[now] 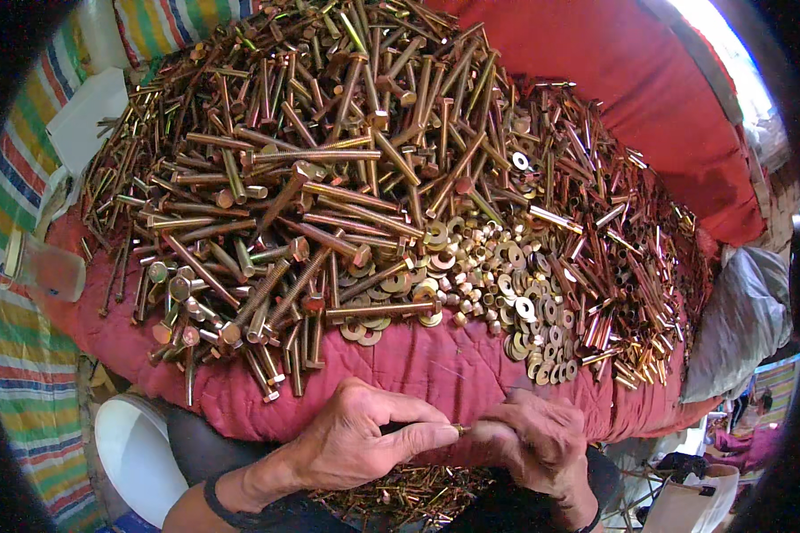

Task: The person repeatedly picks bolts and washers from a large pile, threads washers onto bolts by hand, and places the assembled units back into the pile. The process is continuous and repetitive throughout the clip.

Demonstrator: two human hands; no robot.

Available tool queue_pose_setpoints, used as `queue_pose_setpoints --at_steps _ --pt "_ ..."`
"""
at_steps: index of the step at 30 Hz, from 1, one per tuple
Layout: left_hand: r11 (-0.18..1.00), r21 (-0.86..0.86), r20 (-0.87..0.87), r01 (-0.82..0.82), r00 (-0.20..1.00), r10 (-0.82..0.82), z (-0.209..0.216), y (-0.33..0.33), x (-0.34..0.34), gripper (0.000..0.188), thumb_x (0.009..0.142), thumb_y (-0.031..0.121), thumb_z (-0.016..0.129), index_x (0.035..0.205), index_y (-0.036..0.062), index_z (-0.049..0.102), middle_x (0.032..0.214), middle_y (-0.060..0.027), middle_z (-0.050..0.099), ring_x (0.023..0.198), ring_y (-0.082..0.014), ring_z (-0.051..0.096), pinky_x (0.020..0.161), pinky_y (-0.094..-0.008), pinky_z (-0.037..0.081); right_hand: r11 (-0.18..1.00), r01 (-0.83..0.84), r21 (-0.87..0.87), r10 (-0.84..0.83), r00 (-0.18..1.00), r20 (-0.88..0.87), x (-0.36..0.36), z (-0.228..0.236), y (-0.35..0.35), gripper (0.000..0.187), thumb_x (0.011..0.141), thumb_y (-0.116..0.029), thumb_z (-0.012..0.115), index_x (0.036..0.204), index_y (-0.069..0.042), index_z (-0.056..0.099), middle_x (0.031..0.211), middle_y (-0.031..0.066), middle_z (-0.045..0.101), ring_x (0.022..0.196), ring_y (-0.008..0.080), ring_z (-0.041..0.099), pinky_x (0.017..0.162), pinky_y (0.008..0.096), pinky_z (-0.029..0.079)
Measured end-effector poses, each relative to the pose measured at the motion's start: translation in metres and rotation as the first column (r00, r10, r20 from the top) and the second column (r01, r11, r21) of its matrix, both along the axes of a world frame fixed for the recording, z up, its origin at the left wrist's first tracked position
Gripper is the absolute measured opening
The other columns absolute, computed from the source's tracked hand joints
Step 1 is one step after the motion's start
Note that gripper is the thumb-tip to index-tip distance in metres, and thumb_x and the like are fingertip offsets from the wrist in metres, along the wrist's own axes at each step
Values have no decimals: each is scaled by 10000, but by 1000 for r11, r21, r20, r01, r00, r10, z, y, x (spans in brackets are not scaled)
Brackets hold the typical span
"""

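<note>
My left hand is closed, with thumb and index finger pinching a small brass-coloured metal piece. Most of that piece is hidden by the fingers. Facing it, my right hand has its fingers curled in at the same piece, slightly blurred; what lies inside them is hidden. Just beyond both hands, a red quilted cloth carries a big heap of long bronze-coloured hex bolts. Flat washers and small shiny nuts lie at the heap's front middle. Thin metal tubes are piled on the right.
More thin metal parts lie below my hands, between my legs. A clear plastic jar rests at the left, near a white board. A white rounded basin-like thing stands lower left. A grey plastic bag hangs at the right.
</note>
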State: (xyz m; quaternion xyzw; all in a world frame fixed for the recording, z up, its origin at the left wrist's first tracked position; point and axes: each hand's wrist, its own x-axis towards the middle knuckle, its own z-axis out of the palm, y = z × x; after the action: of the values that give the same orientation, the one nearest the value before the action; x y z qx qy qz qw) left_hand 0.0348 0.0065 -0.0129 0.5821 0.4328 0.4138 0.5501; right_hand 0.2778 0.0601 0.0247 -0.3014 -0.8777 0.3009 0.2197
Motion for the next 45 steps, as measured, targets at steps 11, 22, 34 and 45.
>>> queue_pose_setpoints --at_steps 11,22,34,45 --pt "982 -183 88 54 995 -38 7 -2 -5 206 1016 171 738 1090 -12 799 901 -73 805 828 -57 688 727 -258 552 1000 11 -11 -11 1000 -7 -3 6 0 295 844 -73 863 1111 -27 748 848 85 709 669 239 712 571 360 560" --pt "985 -106 44 133 991 -129 4 -3 2 153 982 120 755 1050 -3 816 806 -70 774 688 -107 709 623 -269 538 987 -67 -147 58 996 -66 2 1 -1 141 903 -168 833 935 -57 752 741 86 631 602 222 623 555 393 441" --pt "595 797 -585 103 379 717 -9 33 -21 336 780 83 683 1099 0 749 1138 -103 700 1022 -266 655 878 -407 482 666 397 632 -553 831 61 56 -17 111 439 777 -41 826 1201 -73 719 1031 115 754 918 308 711 764 396 582" --pt "519 855 -428 -22 535 728 -9 41 -25 219 849 40 714 1063 2 694 1020 -120 697 903 -294 682 852 -444 546 697 499 515 -548 834 -67 44 -23 119 358 881 -26 577 1232 -11 648 983 97 658 880 249 637 771 378 534"
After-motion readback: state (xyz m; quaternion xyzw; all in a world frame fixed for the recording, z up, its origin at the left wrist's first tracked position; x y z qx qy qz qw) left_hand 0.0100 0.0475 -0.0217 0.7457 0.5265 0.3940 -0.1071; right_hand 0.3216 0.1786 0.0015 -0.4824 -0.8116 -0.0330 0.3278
